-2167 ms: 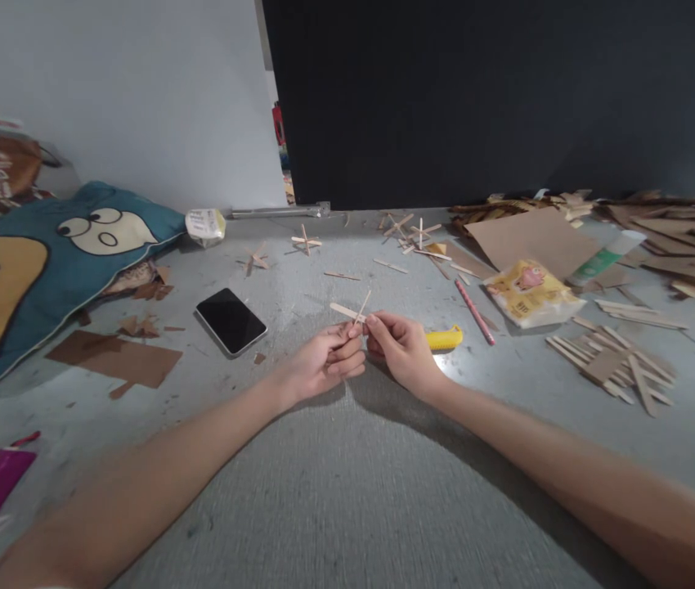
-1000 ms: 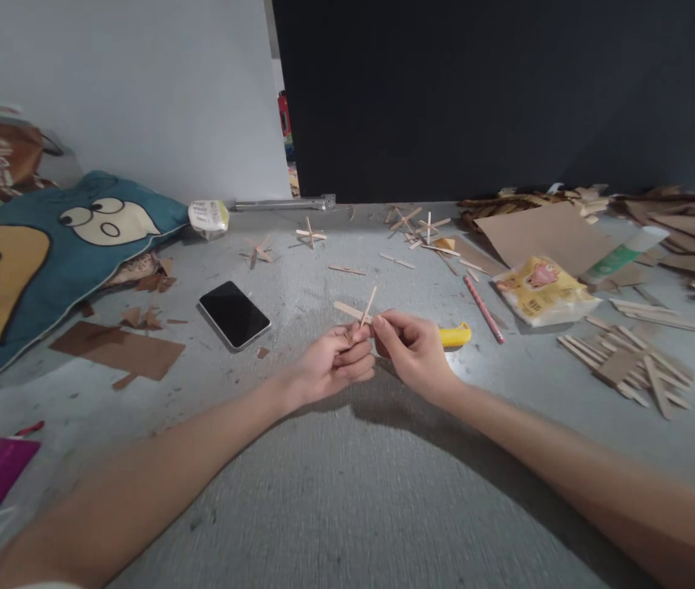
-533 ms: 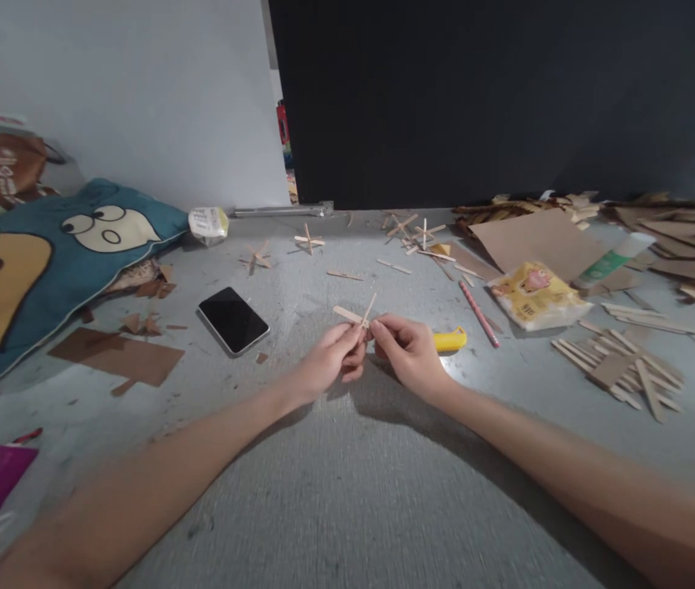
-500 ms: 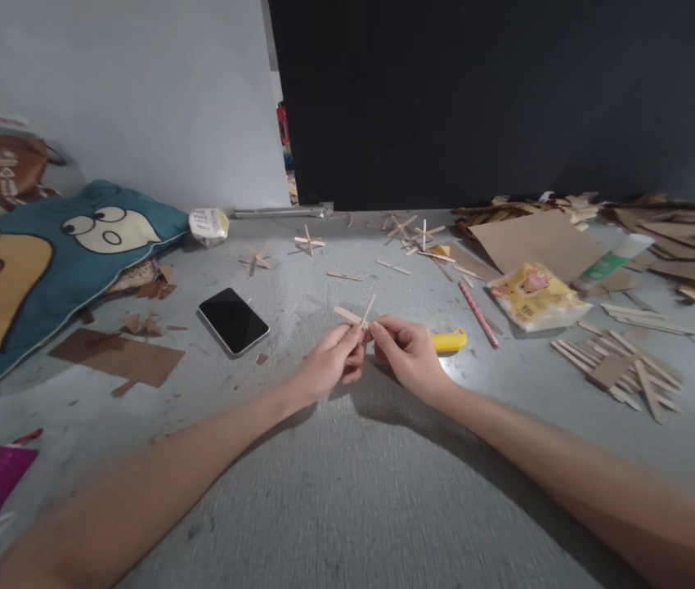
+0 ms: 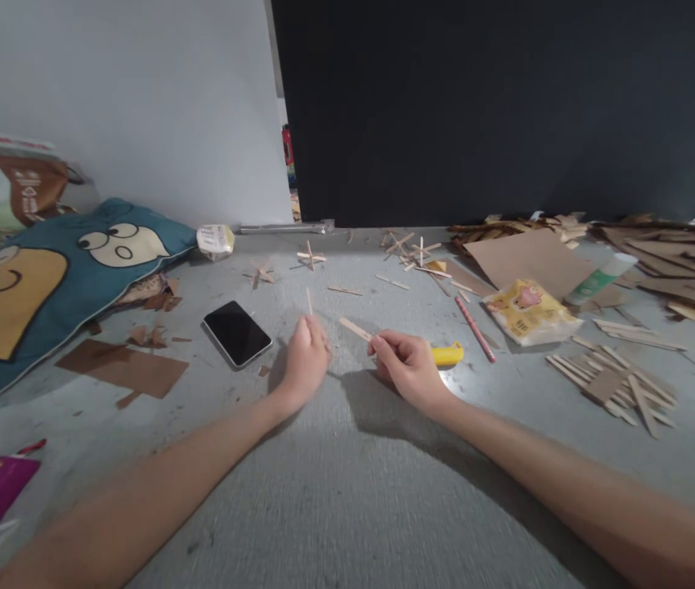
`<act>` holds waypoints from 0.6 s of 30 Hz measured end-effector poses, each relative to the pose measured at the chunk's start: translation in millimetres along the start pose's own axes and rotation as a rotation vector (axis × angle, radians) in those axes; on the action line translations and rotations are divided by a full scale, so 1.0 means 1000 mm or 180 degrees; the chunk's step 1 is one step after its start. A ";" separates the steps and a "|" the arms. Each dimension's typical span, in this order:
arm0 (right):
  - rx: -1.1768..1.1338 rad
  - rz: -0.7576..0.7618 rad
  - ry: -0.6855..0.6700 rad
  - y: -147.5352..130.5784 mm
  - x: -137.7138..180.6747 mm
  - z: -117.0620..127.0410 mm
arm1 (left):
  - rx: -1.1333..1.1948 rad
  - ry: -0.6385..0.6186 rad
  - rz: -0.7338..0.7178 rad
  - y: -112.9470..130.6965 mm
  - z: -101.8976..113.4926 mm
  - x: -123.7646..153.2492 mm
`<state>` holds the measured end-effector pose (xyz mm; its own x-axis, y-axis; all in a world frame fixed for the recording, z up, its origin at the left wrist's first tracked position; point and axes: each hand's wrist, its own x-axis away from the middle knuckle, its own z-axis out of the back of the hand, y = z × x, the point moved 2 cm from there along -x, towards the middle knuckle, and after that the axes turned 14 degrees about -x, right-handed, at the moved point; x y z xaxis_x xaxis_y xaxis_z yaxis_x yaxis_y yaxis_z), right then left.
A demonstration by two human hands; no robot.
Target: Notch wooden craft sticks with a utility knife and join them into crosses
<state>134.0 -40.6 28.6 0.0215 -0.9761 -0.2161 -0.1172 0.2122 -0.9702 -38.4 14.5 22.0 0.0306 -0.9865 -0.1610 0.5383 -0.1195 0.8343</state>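
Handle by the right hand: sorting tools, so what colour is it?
The handle is yellow; head view shows it best.

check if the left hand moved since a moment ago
Yes. The left hand has shifted left toward the phone, away from the right hand, taking the thin stick.

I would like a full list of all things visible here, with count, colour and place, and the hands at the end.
phone: one, black, floor, left of the hands
cushion: one, teal, cartoon face, far left
cardboard scraps: several, brown, beside the cushion
cardboard sheets: many, brown, far right
cutter: one, yellow, behind the right hand
pencil: one, pink, right of the cutter
packet: one, yellow, right
tube: one, white and green, right
stick pile: many, pale wood, right
stick crosses: several, pale wood, far floor
thin stick: one, pale, upright
flat stick: one, pale
left hand: fingers hold the thin stick
right hand: fingers hold the flat stick
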 end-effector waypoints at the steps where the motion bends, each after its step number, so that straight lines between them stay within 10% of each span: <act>1: 0.0000 0.0060 0.0043 -0.001 0.000 0.000 | -0.0324 0.0197 -0.0057 -0.002 0.005 -0.007; 8: -0.0113 0.0515 0.0015 -0.006 0.003 -0.001 | -0.0844 0.0657 -0.0770 0.012 0.018 -0.008; 13: 0.0067 0.0515 -0.0151 -0.005 0.006 -0.005 | 0.0545 -0.0846 -0.1502 0.042 0.007 0.030; 18: 0.0856 0.0702 -0.0425 -0.009 0.006 -0.002 | 0.1002 -0.0709 -0.0822 0.036 -0.001 0.037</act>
<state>133.1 -48.2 36.0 0.1561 -0.8947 -0.4184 0.1313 0.4387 -0.8890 -17.0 -26.5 45.7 -0.2710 -0.9159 -0.2963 0.2215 -0.3589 0.9067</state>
